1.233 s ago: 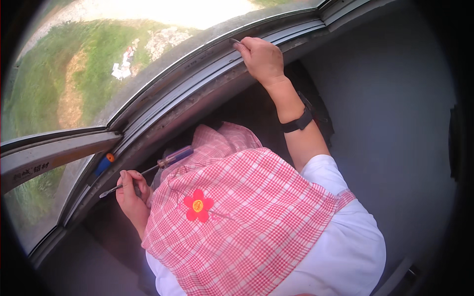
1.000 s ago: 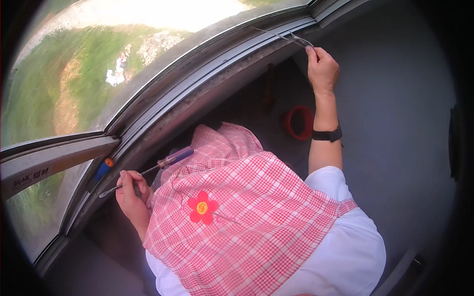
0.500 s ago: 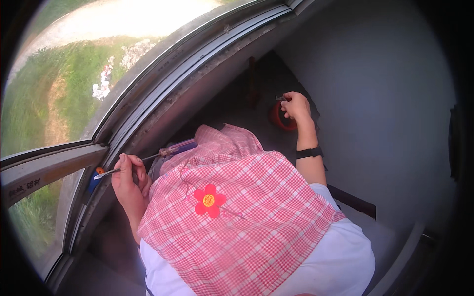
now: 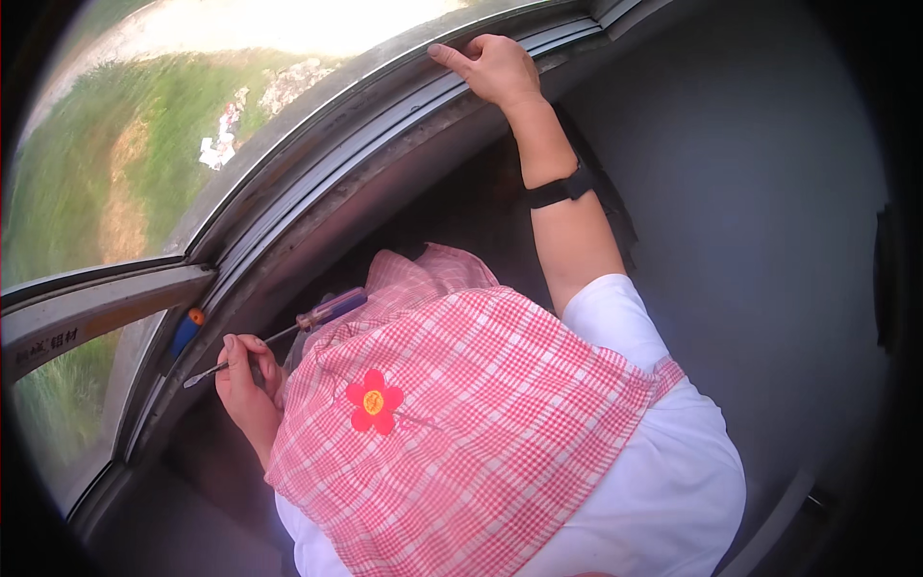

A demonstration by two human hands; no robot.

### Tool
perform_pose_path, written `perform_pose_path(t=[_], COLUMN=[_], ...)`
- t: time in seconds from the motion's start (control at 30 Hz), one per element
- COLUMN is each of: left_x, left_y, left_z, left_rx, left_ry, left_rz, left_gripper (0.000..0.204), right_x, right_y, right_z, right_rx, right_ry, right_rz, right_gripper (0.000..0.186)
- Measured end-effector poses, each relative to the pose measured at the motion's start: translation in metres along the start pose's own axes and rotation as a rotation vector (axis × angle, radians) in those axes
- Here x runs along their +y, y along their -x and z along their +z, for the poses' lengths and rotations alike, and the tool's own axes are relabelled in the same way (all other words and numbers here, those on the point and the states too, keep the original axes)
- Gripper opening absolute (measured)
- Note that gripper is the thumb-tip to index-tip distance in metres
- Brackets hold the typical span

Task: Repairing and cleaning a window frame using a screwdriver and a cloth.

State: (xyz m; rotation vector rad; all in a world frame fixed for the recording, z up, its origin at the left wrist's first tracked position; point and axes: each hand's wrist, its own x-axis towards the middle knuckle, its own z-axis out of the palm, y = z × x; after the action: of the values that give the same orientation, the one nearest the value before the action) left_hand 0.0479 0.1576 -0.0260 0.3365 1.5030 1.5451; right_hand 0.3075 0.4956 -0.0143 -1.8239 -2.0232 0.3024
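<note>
Screwdriver (image 4: 313, 315), purple-and-clear handle, slanted in front of the window sill, handle end up-right against the pink checked apron (image 4: 481, 385) in view, metal tip down-left by the sill edge. Left hand (image 4: 248, 381) pinches its shaft, thumb against fingers. Right hand (image 4: 501, 73) up at the window track (image 4: 336, 175), thumb reaching over the rail, fingers curled; can't tell whether anything is pinched there. Black wristband (image 4: 561, 188) on right forearm. Blue-and-orange handle (image 4: 187, 334) lies on the track, just above the left hand in view, near the window sash (image 4: 106, 304). Red cloth flower (image 4: 374, 402) on apron, white sleeve (image 4: 611, 322) at right arm. Grass (image 4: 67, 192) outside, gray wall (image 4: 750, 212) at right.
</note>
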Motion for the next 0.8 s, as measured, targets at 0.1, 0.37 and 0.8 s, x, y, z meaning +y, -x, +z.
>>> perform_pose_path(t=[0.1,0.37,0.8], left_x=[-0.001,-0.006,-0.008], left_y=[0.001,0.000,-0.009], left_z=[0.007,0.007,-0.006], left_rx=[-0.002,-0.020,0.016], left_ry=[-0.015,0.010,0.008], left_rz=[-0.005,0.009,0.025], left_gripper=[0.034,0.033,0.035], right_x=[0.034,0.060,0.023], right_y=[-0.014,-0.014,-0.013], right_z=[0.005,0.011,0.042], right_rx=[-0.039,-0.216,-0.316], right_ry=[-0.091,-0.733,-0.936], right_rz=[0.054,0.178,0.293], right_gripper=[0.079,0.031,0.013])
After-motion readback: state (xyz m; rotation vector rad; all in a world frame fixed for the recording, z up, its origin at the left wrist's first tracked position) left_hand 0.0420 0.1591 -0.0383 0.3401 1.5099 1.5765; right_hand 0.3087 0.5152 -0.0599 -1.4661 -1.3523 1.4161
